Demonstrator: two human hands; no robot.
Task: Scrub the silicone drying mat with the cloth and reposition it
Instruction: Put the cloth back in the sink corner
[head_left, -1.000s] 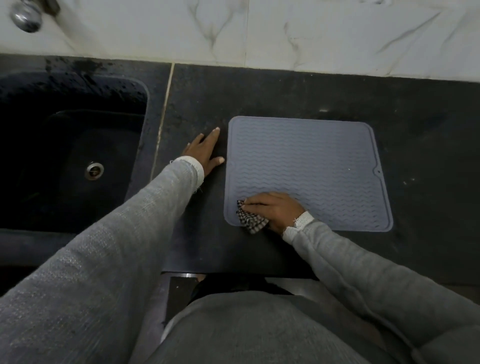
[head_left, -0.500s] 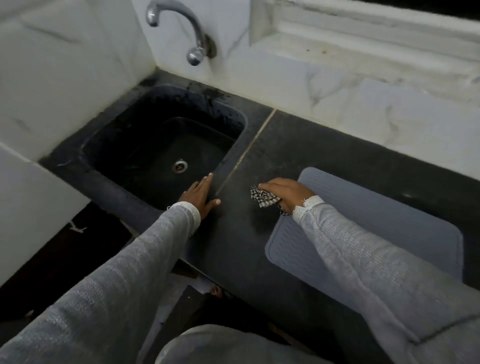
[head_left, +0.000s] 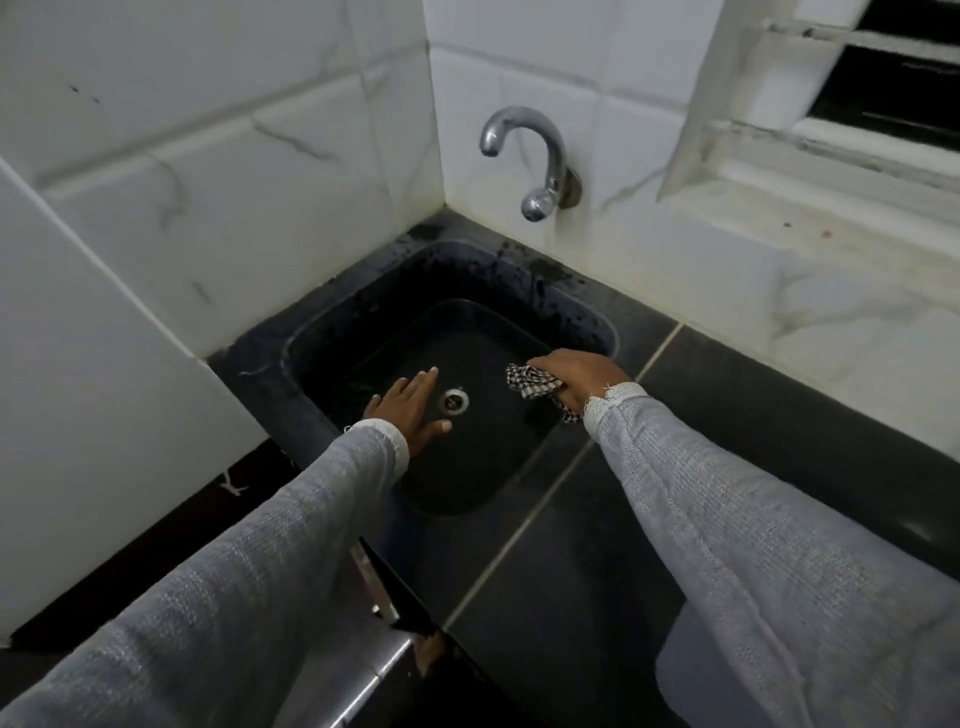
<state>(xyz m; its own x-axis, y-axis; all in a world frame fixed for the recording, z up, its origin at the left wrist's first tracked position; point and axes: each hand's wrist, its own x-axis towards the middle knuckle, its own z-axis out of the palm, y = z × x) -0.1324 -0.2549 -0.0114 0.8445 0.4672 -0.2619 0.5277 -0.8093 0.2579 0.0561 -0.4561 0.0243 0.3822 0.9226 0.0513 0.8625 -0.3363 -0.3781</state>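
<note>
Nearest, tucked under the right forearm and well behind both hands, a pale corner of the mat lies flat on the dark counter; it looks soft, floppy and light, so an edge or corner is likely the best place to pinch it, though it may cling to the stone. Further out, the left hand hangs flat and empty over the sink, fingers spread; the right hand is closed around the bunched checked cloth, limp and easily wrung, below the tap.
</note>
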